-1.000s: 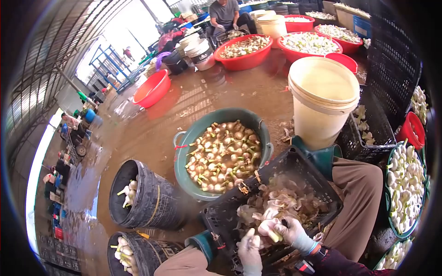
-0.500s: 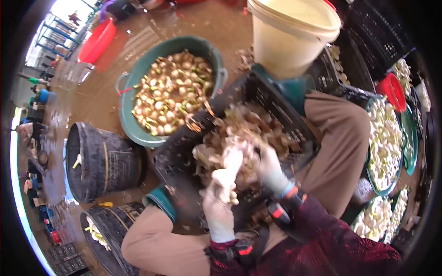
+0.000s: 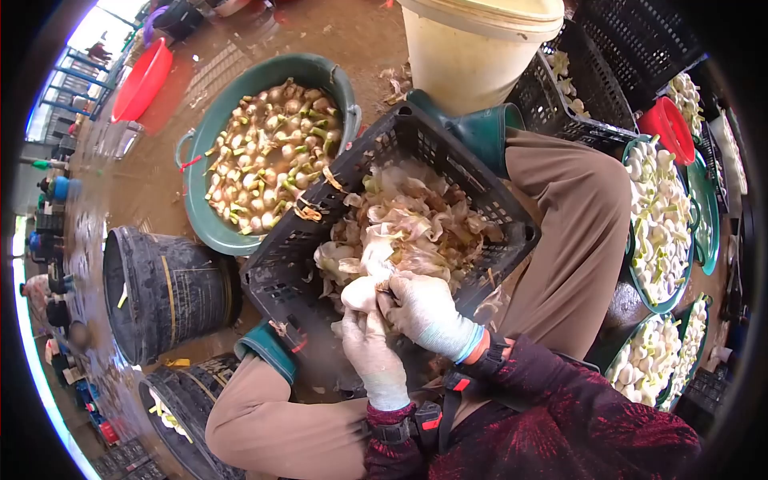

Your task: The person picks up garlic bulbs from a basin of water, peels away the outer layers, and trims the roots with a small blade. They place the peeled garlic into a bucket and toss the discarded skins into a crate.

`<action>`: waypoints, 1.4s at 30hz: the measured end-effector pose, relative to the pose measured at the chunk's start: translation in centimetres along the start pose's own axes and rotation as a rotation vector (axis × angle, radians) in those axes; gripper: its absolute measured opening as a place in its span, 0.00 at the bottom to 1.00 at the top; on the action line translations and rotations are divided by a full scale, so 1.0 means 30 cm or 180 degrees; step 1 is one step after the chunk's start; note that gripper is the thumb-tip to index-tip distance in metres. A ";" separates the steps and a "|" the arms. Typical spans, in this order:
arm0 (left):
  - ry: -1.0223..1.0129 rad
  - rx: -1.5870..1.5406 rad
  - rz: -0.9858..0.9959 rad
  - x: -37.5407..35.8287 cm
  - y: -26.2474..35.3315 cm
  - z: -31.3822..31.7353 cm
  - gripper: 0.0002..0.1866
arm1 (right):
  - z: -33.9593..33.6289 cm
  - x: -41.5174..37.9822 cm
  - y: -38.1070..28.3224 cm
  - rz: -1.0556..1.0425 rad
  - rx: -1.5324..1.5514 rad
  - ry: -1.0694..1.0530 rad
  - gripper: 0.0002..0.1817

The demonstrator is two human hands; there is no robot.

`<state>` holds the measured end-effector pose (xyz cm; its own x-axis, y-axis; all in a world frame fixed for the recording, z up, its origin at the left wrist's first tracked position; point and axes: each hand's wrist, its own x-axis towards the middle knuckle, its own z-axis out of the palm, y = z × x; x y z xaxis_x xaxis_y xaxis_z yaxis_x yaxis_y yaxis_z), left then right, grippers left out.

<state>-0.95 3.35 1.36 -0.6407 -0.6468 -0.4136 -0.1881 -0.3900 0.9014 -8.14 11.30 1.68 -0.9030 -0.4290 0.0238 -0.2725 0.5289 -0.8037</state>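
Observation:
A white garlic bulb with its pale stem pointing away sits in the gloved fingers of my left hand, over the near side of a black plastic crate. My right hand, also gloved, is closed against the bulb's right side. Something small and dark shows between its fingers; I cannot make out what it is. Below and beyond both hands, loose papery garlic skins fill much of the crate.
A green tub of garlic bulbs in brownish water stands left of the crate. Black buckets lie tilted at left. A cream bucket stands ahead. At right are tubs of white garlic and a red bowl.
My hands have come closer together and nearer my body. The right hand has moved from the skins and stem to the bulb's side. The view has shifted slightly.

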 end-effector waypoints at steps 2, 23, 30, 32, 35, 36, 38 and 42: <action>-0.0018 0.0104 -0.0015 -0.005 0.014 0.022 0.20 | -0.001 0.022 0.008 0.0149 0.0018 0.0077 0.10; 0.0324 -0.0241 -0.0134 -0.024 0.045 0.007 0.15 | 0.006 -0.010 -0.042 -0.0137 -0.0012 0.0041 0.14; 0.0108 -0.0265 -0.0303 -0.028 0.037 -0.037 0.18 | 0.006 0.057 -0.048 0.0062 0.0088 0.0249 0.07; -0.0116 -0.0782 -0.0720 -0.024 0.043 -0.052 0.18 | 0.004 0.103 -0.003 0.0222 0.0002 0.0460 0.08; -0.0490 -0.1683 -0.0879 -0.014 0.030 -0.078 0.15 | 0.018 0.166 0.088 0.0669 0.0141 0.0986 0.07; -0.0529 -0.1779 -0.0906 -0.010 0.025 -0.084 0.14 | 0.001 0.171 0.111 0.0907 0.0087 0.0807 0.07; -0.0651 -0.2066 -0.0886 0.001 0.004 -0.095 0.14 | -0.027 0.154 0.126 0.0790 -0.0161 0.0720 0.09; -0.0510 -0.2502 -0.1080 0.012 0.020 -0.083 0.12 | 0.001 0.074 0.200 -0.0323 -0.0141 0.0829 0.22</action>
<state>0.56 1.25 1.42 -0.7513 -0.3367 -0.5676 0.1426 -0.9226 0.3585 -11.77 13.51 -3.10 -0.9237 -0.2818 0.2595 -0.3750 0.5267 -0.7628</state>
